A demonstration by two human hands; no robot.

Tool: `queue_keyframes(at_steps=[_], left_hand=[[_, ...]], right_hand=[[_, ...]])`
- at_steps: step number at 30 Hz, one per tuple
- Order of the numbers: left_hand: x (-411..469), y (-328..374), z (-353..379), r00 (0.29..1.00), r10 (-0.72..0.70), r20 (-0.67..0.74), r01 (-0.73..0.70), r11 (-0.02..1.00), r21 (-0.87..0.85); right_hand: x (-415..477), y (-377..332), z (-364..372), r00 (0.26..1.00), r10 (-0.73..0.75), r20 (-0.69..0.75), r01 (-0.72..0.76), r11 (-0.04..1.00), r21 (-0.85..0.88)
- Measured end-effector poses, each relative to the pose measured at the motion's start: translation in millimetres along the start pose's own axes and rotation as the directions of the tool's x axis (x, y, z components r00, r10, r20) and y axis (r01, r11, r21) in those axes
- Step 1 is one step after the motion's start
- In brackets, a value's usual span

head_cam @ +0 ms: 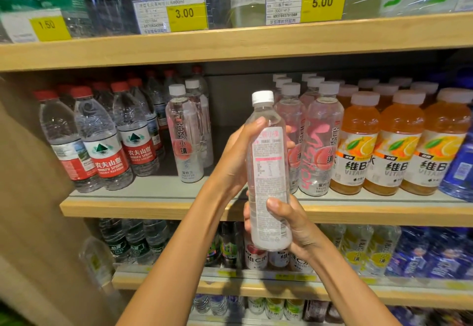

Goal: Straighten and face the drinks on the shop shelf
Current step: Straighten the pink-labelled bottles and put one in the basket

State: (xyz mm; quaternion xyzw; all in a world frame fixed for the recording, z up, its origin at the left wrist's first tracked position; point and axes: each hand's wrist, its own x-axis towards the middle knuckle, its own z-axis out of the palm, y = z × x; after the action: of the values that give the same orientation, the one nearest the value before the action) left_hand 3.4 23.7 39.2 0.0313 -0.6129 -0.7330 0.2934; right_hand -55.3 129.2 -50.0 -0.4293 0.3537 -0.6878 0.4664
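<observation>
Clear bottle [267,162] held upright, off the middle shelf [153,208].
The left hand [238,156] wraps its upper label; below it the right hand [286,223] clasps the base, thumb across the front. The back label faces the camera. Behind the grip is a gap, with pink-labelled bottles [320,146] just right of it.

Clear bottle [268,172], white cap, pink-and-white label; orange drinks [358,146]; red-capped, red-labelled water bottles [102,141]; yellow price tags [188,16]; pale wooden shelf [230,46].
</observation>
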Motion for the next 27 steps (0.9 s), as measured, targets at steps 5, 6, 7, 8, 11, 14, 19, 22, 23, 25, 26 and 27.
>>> queue_keyframes(at_steps=[5, 6, 7, 8, 11, 14, 19, 22, 23, 25, 26, 27], left_hand=[[-19, -18, 14, 0.999, 0.027, 0.020, -0.029, 0.996, 0.081], [-24, -23, 18, 0.999, 0.020, 0.031, -0.023, 0.995, 0.097], [-27, -29, 23, 0.999, 0.016, 0.048, -0.021, 0.994, 0.110], [-31, -35, 28, 0.998, 0.010, 0.069, -0.018, 0.993, 0.119], [-33, -52, 48, 0.988, -0.064, 0.137, 0.048, 0.992, 0.113], [-37, -83, 82, 0.964, -0.168, 0.207, 0.153, 0.984, 0.086], [-73, -167, 144, 0.846, -0.435, 0.307, 0.401, 0.900, 0.170], [-106, -220, 174, 0.692, -0.633, 0.349, 0.585, 0.774, 0.244], [-117, -238, 182, 0.645, -0.684, 0.342, 0.628, 0.729, 0.274], [-140, -270, 195, 0.528, -0.770, 0.357, 0.684, 0.635, 0.358], [-151, -285, 201, 0.457, -0.795, 0.400, 0.708, 0.597, 0.378], [-161, -298, 208, 0.383, -0.813, 0.439, 0.736, 0.556, 0.386]], right_hand=[[-20, -6, -2, 0.996, -0.048, -0.077, 0.043, 0.997, -0.057], [-26, -6, -3, 0.993, -0.051, -0.104, 0.044, 0.997, -0.067], [-32, -7, -4, 0.990, -0.058, -0.130, 0.047, 0.995, -0.085], [-40, -6, -5, 0.984, -0.070, -0.162, 0.054, 0.994, -0.100], [-70, -3, -7, 0.952, -0.092, -0.291, 0.064, 0.992, -0.107], [-111, 8, -15, 0.881, -0.097, -0.464, 0.061, 0.994, -0.091], [-215, 46, -32, 0.571, -0.053, -0.819, 0.106, 0.994, 0.009], [-299, 80, -23, 0.147, -0.024, -0.989, -0.028, 0.999, -0.028], [-325, 92, -16, 0.001, -0.020, -1.000, -0.062, 0.998, -0.020], [-377, 120, 2, -0.259, 0.019, -0.966, -0.073, 0.997, 0.039], [-401, 135, 12, -0.368, 0.047, -0.929, -0.081, 0.993, 0.082], [-423, 148, 21, -0.459, 0.069, -0.886, -0.124, 0.982, 0.141]])
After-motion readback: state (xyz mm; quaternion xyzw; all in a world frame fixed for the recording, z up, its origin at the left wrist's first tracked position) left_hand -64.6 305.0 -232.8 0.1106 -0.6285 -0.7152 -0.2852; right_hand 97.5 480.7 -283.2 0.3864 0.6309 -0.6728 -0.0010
